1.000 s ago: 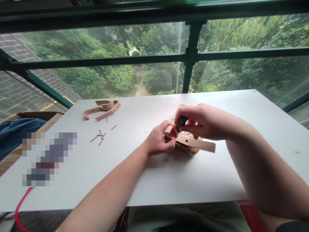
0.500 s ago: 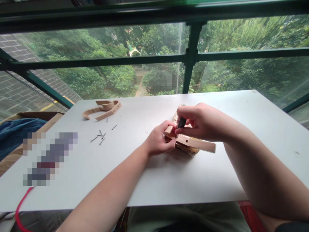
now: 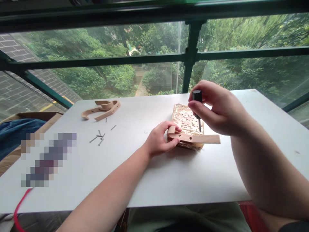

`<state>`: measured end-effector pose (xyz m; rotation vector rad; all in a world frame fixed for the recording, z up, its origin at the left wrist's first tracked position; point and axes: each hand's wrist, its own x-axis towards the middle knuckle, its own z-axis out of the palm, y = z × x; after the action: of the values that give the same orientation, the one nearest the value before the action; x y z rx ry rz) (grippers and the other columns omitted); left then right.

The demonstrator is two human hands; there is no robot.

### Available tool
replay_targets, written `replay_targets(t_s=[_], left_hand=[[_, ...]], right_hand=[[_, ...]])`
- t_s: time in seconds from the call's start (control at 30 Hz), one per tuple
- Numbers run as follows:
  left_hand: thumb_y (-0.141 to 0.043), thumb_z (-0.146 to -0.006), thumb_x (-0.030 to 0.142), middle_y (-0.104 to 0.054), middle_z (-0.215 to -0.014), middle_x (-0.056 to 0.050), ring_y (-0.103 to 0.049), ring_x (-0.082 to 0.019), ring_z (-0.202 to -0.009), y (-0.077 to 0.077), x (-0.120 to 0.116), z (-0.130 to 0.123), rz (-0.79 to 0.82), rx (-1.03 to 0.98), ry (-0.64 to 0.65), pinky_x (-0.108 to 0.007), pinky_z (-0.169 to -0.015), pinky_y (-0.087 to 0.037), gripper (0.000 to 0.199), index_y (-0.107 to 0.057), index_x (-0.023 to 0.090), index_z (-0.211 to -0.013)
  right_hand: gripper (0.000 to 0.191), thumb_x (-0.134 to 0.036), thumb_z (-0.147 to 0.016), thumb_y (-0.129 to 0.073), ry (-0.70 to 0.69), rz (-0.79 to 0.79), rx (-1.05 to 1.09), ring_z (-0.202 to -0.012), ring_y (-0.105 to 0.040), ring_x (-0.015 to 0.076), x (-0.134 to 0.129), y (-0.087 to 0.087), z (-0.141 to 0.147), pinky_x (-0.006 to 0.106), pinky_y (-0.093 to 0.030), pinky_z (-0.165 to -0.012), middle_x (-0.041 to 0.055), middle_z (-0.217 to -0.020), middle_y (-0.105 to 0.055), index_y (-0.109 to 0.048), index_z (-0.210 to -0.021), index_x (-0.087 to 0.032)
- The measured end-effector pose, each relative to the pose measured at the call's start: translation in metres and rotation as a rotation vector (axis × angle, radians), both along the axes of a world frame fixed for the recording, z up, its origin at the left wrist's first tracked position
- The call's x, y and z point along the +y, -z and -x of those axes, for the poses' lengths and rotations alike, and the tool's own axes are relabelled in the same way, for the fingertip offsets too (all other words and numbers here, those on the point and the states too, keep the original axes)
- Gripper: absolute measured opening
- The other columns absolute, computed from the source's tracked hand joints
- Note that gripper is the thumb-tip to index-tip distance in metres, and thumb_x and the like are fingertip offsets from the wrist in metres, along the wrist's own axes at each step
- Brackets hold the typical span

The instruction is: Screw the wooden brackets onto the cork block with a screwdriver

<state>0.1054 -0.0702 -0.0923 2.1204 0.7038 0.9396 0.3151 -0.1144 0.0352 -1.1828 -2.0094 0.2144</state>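
My left hand point(image 3: 160, 140) grips the curled end of a wooden hook point(image 3: 205, 139), thumb in front and fingers behind. Two holes show along the hook; a screw head seems to sit in the left one, while the right one looks dark. Under the hook lies a block point(image 3: 184, 117) with a rough, pitted, pale top. Above its right part, my right hand point(image 3: 214, 104) is closed around a screwdriver point(image 3: 197, 100) with a black handle. The shaft points down, and its tip is apart from the hook's holes.
Several loose screws point(image 3: 100, 137) lie left of my hands on the white table point(image 3: 145, 180). Behind them rest more curved wooden hooks point(image 3: 103, 109). A blurred-out object point(image 3: 51, 158) with a red cord point(image 3: 18, 206) is at left, beside a cardboard box point(image 3: 54, 117). Railings stand behind the table.
My right hand has lifted the screwdriver off the hook and moved it up and right. The block's top and the hook's holes are now uncovered. The hook has shifted slightly right.
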Motion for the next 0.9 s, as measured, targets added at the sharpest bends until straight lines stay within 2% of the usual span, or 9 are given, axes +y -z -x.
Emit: replay_targets(t_s=[0.23,0.4,0.5,0.6,0.7,0.8,0.9], left_hand=[[-0.073,-0.08,0.032,-0.074,-0.107,-0.006,-0.069,-0.023,-0.104,0.002,0.004,0.001,-0.047,0.024,-0.208,-0.038,-0.095,-0.052,0.03,-0.058,0.022,-0.105],[-0.073,-0.08,0.032,-0.075,-0.106,-0.005,-0.07,-0.021,-0.102,0.005,0.008,0.004,-0.072,-0.038,-0.23,-0.036,-0.093,-0.054,0.031,-0.057,0.021,-0.104],[-0.073,-0.081,0.031,-0.074,-0.107,-0.006,-0.07,-0.02,-0.102,0.006,0.01,0.004,-0.072,-0.077,-0.214,-0.035,-0.093,-0.054,0.031,-0.057,0.02,-0.106],[-0.072,-0.082,0.032,-0.073,-0.106,-0.007,-0.069,-0.019,-0.101,0.007,0.011,0.003,-0.092,-0.121,-0.221,-0.035,-0.095,-0.053,0.035,-0.058,0.019,-0.111],[-0.072,-0.081,0.033,-0.071,-0.107,-0.008,-0.068,-0.019,-0.1,0.008,0.011,0.002,-0.108,-0.147,-0.247,-0.035,-0.095,-0.053,0.037,-0.058,0.019,-0.113],[-0.07,-0.082,0.033,-0.071,-0.108,-0.008,-0.068,-0.019,-0.1,0.007,0.009,-0.002,-0.084,-0.13,-0.251,-0.035,-0.095,-0.053,0.037,-0.058,0.019,-0.114],[-0.062,-0.088,0.031,-0.071,-0.108,-0.007,-0.069,-0.019,-0.103,0.004,0.005,-0.009,-0.062,-0.093,-0.233,-0.035,-0.097,-0.052,0.028,-0.059,0.021,-0.114]], right_hand=[[0.007,-0.026,-0.091,-0.056,0.042,-0.084,-0.038,-0.071,-0.057,0.0158,-0.001,-0.002,0.0,0.032,-0.043,-0.07,0.0013,-0.078,-0.058,-0.055,-0.093,-0.02],[0.007,-0.025,-0.092,-0.054,0.014,-0.17,0.0,-0.077,-0.058,0.0165,-0.011,-0.009,0.0,0.032,-0.045,-0.073,0.0025,-0.085,-0.058,-0.055,-0.097,-0.02],[0.007,-0.022,-0.092,-0.052,0.032,-0.183,0.046,-0.078,-0.057,0.0168,-0.015,-0.007,-0.007,0.033,-0.045,-0.072,0.0016,-0.086,-0.057,-0.054,-0.098,-0.022],[0.008,-0.021,-0.09,-0.053,0.1,-0.166,0.11,-0.07,-0.053,0.0157,-0.016,0.009,-0.022,0.031,-0.042,-0.066,0.0004,-0.081,-0.055,-0.054,-0.098,-0.022],[0.005,-0.024,-0.087,-0.056,0.207,-0.075,0.148,-0.067,-0.05,0.0152,-0.014,0.04,-0.041,0.03,-0.039,-0.064,0.0001,-0.076,-0.056,-0.057,-0.091,-0.021],[0.019,-0.033,-0.084,-0.062,0.31,0.073,0.247,-0.064,-0.048,0.0145,-0.012,0.072,-0.051,0.03,-0.038,-0.063,-0.0012,-0.071,-0.055,-0.061,-0.097,-0.02],[0.027,-0.04,-0.084,-0.062,0.293,0.174,0.317,-0.058,-0.046,0.014,-0.012,0.093,-0.052,0.029,-0.037,-0.059,-0.0024,-0.064,-0.051,-0.064,-0.098,-0.017]])
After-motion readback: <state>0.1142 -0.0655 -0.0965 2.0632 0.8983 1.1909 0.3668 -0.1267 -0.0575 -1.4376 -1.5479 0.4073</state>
